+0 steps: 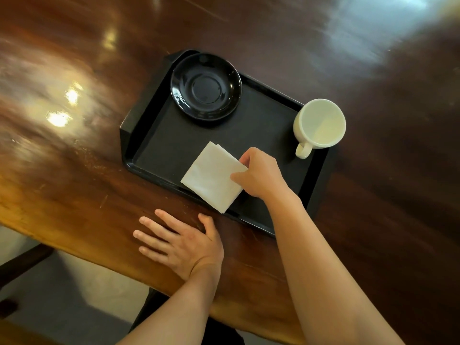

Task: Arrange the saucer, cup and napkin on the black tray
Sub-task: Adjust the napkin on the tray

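Note:
A black tray lies at an angle on the wooden table. A glossy black saucer sits in its far left corner. An empty white cup stands upright at the tray's far right corner, its handle pointing toward me. My right hand pinches the right edge of a folded white napkin, which lies over the tray's near rim. My left hand rests flat on the table in front of the tray, fingers spread, holding nothing.
The polished wooden table stretches in every direction around the tray, and its near edge runs just under my left wrist. A pale floor and a dark beam show below that edge.

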`<move>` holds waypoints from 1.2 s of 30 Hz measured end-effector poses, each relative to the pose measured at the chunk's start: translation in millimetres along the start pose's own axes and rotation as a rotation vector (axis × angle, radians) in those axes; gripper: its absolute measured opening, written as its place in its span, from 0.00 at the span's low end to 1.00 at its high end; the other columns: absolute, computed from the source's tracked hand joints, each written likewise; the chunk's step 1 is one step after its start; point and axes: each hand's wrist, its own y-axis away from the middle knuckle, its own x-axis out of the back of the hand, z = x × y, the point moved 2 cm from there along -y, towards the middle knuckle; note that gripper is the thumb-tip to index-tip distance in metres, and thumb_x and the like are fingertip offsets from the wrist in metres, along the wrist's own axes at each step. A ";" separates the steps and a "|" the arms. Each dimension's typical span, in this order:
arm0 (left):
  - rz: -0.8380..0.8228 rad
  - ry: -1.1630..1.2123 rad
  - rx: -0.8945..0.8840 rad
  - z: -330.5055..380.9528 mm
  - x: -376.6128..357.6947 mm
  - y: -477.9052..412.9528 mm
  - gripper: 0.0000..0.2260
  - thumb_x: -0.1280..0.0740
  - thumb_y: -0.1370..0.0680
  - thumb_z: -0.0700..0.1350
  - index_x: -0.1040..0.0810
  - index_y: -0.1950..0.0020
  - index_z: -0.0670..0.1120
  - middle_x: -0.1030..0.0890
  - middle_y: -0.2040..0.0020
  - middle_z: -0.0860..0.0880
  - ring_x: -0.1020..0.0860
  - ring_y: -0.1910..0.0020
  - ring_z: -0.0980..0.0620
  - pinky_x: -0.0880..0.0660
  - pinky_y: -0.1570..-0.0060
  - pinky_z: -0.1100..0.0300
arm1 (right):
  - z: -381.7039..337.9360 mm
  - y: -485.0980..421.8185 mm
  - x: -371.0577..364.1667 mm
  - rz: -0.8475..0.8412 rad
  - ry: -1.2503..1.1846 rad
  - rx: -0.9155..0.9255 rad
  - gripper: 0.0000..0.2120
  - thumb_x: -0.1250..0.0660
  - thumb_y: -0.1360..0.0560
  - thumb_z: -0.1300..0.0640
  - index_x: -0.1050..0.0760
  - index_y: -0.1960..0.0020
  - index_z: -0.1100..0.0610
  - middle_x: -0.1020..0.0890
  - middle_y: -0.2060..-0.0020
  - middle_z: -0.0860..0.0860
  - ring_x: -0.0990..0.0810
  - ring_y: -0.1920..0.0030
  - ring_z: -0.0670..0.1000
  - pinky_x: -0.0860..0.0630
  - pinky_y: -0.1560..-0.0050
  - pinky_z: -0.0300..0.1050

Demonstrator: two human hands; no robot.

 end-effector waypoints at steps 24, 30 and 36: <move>0.024 0.031 -0.011 -1.7 -2.4 -0.3 0.41 0.47 0.24 0.63 0.47 0.17 0.40 0.47 0.18 0.34 0.51 0.19 0.29 0.55 0.23 0.34 | 56.0 18.4 1.1 0.279 -0.463 -0.184 0.17 0.25 0.28 0.57 0.20 0.40 0.55 0.16 0.48 0.51 0.17 0.51 0.49 0.18 0.46 0.52; 0.035 0.029 -0.021 -2.7 -3.7 -1.1 0.40 0.47 0.23 0.63 0.48 0.17 0.40 0.48 0.18 0.34 0.51 0.19 0.30 0.54 0.23 0.34 | 63.7 28.5 -6.3 0.374 -0.466 -0.110 0.14 0.27 0.26 0.59 0.19 0.41 0.54 0.16 0.52 0.48 0.20 0.58 0.40 0.24 0.57 0.33; 0.037 0.029 -0.019 -2.6 -3.8 -0.7 0.40 0.47 0.23 0.63 0.47 0.17 0.40 0.47 0.18 0.34 0.51 0.19 0.30 0.54 0.23 0.34 | 66.0 31.7 -17.8 0.475 -0.461 -0.109 0.12 0.28 0.24 0.58 0.19 0.41 0.53 0.16 0.52 0.48 0.19 0.58 0.40 0.18 0.52 0.41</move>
